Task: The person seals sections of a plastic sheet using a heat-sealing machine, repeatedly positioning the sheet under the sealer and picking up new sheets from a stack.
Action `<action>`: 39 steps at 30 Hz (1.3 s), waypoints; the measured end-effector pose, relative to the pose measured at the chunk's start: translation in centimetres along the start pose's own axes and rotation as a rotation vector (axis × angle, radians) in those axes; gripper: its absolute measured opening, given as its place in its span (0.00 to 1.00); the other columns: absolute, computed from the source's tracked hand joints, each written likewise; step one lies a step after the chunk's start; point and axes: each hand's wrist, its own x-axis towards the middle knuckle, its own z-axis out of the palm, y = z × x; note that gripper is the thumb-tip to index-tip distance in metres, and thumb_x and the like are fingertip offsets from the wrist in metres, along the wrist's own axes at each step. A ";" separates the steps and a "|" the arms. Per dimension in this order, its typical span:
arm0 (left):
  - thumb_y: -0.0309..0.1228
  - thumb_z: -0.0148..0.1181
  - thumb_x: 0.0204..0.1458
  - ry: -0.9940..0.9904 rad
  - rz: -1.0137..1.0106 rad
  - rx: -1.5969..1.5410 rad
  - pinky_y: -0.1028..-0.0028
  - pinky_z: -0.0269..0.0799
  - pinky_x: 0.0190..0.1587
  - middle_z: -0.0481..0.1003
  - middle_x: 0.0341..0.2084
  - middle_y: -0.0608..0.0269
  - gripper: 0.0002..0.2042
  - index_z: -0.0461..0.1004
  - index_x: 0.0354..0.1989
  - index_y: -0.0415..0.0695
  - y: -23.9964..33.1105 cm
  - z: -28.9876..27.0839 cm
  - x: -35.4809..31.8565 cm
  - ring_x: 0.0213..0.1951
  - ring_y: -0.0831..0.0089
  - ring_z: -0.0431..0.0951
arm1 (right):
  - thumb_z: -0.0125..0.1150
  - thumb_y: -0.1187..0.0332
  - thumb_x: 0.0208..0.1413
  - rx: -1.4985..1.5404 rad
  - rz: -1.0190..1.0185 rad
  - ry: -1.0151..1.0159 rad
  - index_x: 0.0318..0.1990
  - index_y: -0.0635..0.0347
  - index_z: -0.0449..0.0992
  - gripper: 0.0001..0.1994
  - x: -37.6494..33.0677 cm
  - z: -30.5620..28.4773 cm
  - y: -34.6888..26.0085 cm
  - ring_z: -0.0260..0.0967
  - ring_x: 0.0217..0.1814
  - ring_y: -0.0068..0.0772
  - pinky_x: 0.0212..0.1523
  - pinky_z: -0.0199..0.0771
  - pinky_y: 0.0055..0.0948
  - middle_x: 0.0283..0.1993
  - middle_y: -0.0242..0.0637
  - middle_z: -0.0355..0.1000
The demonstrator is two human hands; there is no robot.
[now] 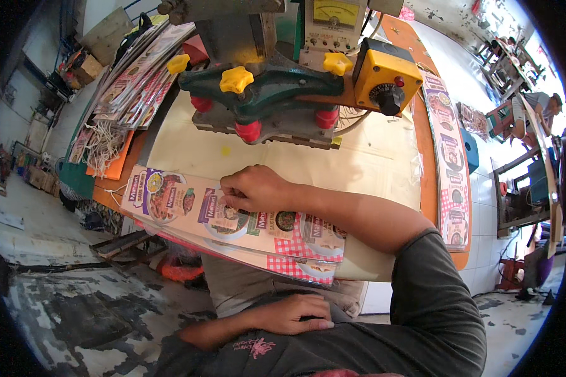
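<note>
My right hand [256, 187] lies over the top one of several long printed food banners [233, 217], at the near edge of the work table. Its fingers are curled closed against the banner. Whatever their tips may pinch is hidden. The banners are glossy, with dish pictures and red checks, and overhang the table toward my lap. My left hand [302, 313] rests on my lap below the table edge, holding nothing, its fingers extended and the thumb apart. Beyond the right hand, a heavy press head [264, 88] with yellow star knobs and red fittings hangs over the cream sheet [188, 141].
A thick pile of printed banners [132, 81] with white strings [102, 146] lies at the left. More banners [449, 157] line the table's right edge. A yellow control box [387, 78] with a black dial juts from the press. Another person [538, 113] sits far right.
</note>
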 end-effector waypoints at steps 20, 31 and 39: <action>0.37 0.55 0.68 -0.255 0.050 -0.286 0.61 0.64 0.47 0.69 0.27 0.60 0.18 0.71 0.29 0.36 -2.3 -2.2 -2.6 0.37 0.61 0.70 | 0.63 0.56 0.59 0.004 -0.021 -0.010 0.32 0.55 0.75 0.13 0.1 0.2 0.4 0.77 0.36 0.52 0.38 0.74 0.52 0.29 0.42 0.76; 0.41 0.53 0.69 -0.049 -0.003 0.029 0.63 0.62 0.56 0.69 0.44 0.57 0.18 0.75 0.35 0.38 -0.5 -0.6 -1.9 0.48 0.61 0.67 | 0.64 0.57 0.58 -0.002 0.009 -0.020 0.32 0.55 0.76 0.12 0.2 -0.2 0.1 0.78 0.37 0.52 0.38 0.74 0.51 0.29 0.42 0.77; 0.48 0.47 0.71 -0.154 -0.021 -0.258 0.63 0.61 0.56 0.69 0.42 0.59 0.24 0.75 0.34 0.38 -2.0 -1.7 -3.0 0.48 0.63 0.67 | 0.64 0.59 0.57 0.009 0.010 -0.013 0.32 0.55 0.76 0.11 0.3 -0.1 0.2 0.78 0.38 0.52 0.40 0.74 0.52 0.30 0.44 0.77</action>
